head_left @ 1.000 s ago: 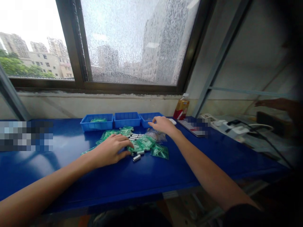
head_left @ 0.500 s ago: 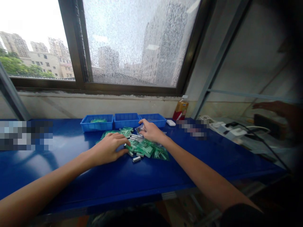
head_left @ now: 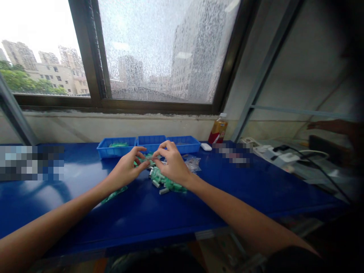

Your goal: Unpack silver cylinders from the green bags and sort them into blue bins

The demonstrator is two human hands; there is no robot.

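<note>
Over the pile at the middle of the table, my left hand (head_left: 131,167) and my right hand (head_left: 172,163) come together. The thumb and fingers of each are curled into a pinch, close to each other. A small item between the fingertips is too small and covered to name. Beneath my right hand lie green plastic packets (head_left: 173,185) mixed with short silvery cylinders (head_left: 164,191). Clear plastic bags (head_left: 193,163) spread out past my right hand. Another green packet (head_left: 115,193) rests beside my left forearm. My hands hide part of the pile.
Three blue bins, a left bin (head_left: 116,152), a middle bin (head_left: 152,140) and a right bin (head_left: 186,146), line the back of the blue table (head_left: 136,223). Right of them are a white case (head_left: 206,147) and a drink bottle (head_left: 218,131). Power strips and cables (head_left: 284,157) lie far right.
My right hand has moved left and toward me, and my left hand has risen slightly to meet it. A green packet now shows by my left forearm, and clear bags show on the right.
</note>
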